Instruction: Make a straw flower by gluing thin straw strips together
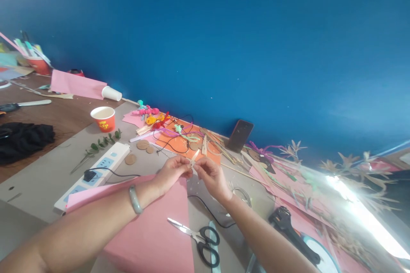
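Observation:
A small pale, pointed strip [195, 155], perhaps a dried leaf, is pinched between the fingertips of both hands above the grey table. My left hand [171, 173], with a pale green bangle [135, 199] on its wrist, grips it from the left. From the other side, my right hand [212, 178] holds it with thumb and forefinger closed. Its lower end is hidden by the fingers. Pink paper [153, 230] lies beneath my left forearm. Black-handled scissors [196, 234] rest partly on that sheet, nearer to me.
A power strip [110, 158] with a plugged-in cable lies left, near a red paper cup [104, 119]. Behind my hands are orange paper [179, 140], coloured craft bits and a leaning phone [241, 135]. A black glue gun [294, 234] and dried plants [355, 170] occupy the right.

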The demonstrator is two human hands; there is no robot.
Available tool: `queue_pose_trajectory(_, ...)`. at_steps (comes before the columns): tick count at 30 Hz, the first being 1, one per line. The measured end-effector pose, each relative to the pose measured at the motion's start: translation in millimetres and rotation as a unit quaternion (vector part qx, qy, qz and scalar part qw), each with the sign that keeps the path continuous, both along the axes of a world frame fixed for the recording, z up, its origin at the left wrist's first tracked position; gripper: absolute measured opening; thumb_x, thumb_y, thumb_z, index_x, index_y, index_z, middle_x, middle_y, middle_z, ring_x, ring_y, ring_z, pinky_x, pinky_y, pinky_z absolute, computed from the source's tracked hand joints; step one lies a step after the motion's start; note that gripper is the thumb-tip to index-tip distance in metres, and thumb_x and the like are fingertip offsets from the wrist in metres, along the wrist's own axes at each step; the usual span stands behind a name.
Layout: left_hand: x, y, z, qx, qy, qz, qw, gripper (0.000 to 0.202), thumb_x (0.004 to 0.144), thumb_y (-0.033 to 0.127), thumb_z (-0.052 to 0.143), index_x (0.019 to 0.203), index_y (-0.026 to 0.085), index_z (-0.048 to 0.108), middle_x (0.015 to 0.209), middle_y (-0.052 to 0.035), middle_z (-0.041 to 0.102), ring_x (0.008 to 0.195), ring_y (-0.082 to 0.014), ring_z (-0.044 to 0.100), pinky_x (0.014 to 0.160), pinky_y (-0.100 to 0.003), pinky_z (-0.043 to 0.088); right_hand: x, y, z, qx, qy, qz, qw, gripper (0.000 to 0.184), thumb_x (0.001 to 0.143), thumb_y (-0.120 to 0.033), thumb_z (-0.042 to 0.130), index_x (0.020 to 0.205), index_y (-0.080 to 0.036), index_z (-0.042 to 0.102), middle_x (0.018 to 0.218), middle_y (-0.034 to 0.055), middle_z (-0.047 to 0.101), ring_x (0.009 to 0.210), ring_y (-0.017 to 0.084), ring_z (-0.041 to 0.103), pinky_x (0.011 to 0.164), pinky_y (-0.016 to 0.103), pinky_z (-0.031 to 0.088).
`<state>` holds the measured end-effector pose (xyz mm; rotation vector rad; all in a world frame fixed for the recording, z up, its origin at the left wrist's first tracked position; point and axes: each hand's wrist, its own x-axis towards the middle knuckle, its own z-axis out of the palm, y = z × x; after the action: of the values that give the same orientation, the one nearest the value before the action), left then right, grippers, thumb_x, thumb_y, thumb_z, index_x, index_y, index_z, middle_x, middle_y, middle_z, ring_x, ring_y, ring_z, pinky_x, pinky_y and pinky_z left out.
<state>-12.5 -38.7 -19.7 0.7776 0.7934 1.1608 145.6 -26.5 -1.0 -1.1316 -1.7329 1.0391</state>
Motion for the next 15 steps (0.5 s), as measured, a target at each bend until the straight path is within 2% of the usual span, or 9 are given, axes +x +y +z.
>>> queue_pose_trajectory(5,-0.1,0.0,0.2,-0.011,0.006,0.001,1.0,0.024,0.065,0.03,0.077,0.076,0.014,0.063,0.065,-0.0015,0.065,0.064,-0.0135,0.063,0.069,-0.028,0.05,3.6,3.0,8.9,-0.008,-0.018,0.012,1.0,0.024,0.082,-0.041,0.062,0.072,-0.02,0.06,0.06,-0.0014,0.053,0.054,0.013,0.047,0.053,0.026,0.038)
queue_pose_trajectory(10,-0.7,-0.2,0.8,-0.02,0.024,-0.006,0.999,0.023,0.066,0.03,0.076,0.075,0.012,0.065,0.067,-0.0042,0.067,0.065,-0.0148,0.065,0.069,-0.028,0.05,6.3,7.3,11.2,-0.023,-0.025,0.015,0.999,0.026,0.08,-0.043,0.064,0.073,-0.018,0.062,0.067,0.0016,0.06,0.063,0.015,0.053,0.06,0.027,0.042)
queue_pose_trajectory(15,-1.4,-0.7,0.7,-0.01,0.028,-0.014,0.999,0.022,0.067,0.03,0.076,0.075,0.012,0.067,0.068,-0.0048,0.068,0.067,-0.0154,0.065,0.068,-0.028,0.05,5.0,9.3,11.3,-0.036,-0.032,0.011,0.999,0.027,0.079,-0.044,0.064,0.075,-0.017,0.064,0.068,0.0024,0.063,0.062,0.016,0.054,0.06,0.028,0.042)
